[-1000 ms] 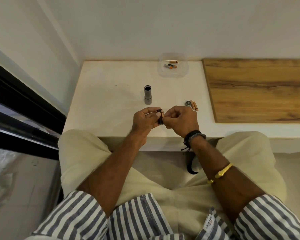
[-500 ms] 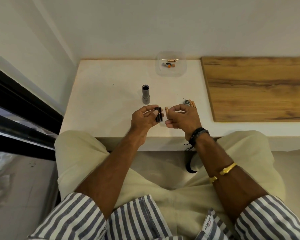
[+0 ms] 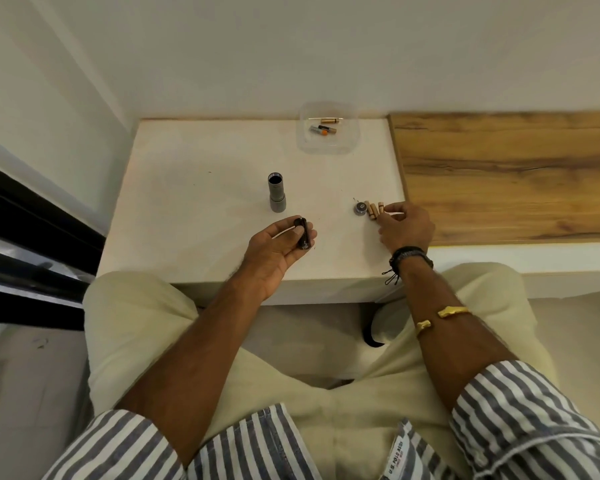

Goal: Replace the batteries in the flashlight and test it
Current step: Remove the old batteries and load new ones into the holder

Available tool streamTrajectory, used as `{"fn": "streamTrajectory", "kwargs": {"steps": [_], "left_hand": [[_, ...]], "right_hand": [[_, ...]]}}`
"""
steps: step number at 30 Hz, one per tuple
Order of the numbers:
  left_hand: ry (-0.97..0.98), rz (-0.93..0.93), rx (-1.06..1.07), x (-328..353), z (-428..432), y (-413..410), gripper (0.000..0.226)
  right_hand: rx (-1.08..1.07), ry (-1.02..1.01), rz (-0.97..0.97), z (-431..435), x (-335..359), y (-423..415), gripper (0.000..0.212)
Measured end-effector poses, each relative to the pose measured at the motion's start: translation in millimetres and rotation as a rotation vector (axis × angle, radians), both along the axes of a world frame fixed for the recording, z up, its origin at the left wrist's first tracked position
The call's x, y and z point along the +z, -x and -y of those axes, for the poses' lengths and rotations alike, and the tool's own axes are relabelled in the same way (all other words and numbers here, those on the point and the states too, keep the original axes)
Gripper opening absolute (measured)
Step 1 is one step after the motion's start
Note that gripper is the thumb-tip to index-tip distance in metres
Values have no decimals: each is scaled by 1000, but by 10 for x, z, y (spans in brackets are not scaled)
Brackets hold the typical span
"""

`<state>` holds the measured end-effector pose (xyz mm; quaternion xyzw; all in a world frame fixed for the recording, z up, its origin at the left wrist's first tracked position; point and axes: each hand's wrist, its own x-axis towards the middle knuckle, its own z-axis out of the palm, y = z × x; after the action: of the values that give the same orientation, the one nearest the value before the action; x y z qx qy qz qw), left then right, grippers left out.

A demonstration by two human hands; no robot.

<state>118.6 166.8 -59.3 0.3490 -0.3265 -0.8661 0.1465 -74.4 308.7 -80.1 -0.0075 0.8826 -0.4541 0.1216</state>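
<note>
My left hand [image 3: 274, 251] grips a black battery holder [image 3: 302, 233] over the white table's front part. The grey flashlight body [image 3: 276, 192] stands upright just beyond it, its open end up. To the right, my right hand [image 3: 407, 226] reaches to a row of gold batteries [image 3: 373, 210] that lie beside the round flashlight cap [image 3: 360, 207]. Its fingertips pinch the rightmost battery [image 3: 381, 206], which rests on the table against the others.
A clear plastic container [image 3: 347, 147] with a few batteries [image 3: 323, 129] stands at the back of the white table [image 3: 194, 202]. A wooden board [image 3: 510, 174] lies to the right. A black frame [image 3: 32, 237] runs along the left.
My right hand pulled a gold battery out of the holder and carried it right to the batteries by the cap. My left hand stayed in place with the holder.
</note>
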Motion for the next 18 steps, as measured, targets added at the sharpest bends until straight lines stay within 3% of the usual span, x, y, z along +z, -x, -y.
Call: {"fn": "streamTrajectory", "kwargs": {"steps": [9, 18], "left_hand": [[-56, 7, 13, 8, -1, 18, 32], [-81, -24, 31, 118, -14, -1, 34]], "right_hand": [[99, -199, -139, 25, -24, 7, 22], [111, -166, -176, 20, 3, -44, 22]]}}
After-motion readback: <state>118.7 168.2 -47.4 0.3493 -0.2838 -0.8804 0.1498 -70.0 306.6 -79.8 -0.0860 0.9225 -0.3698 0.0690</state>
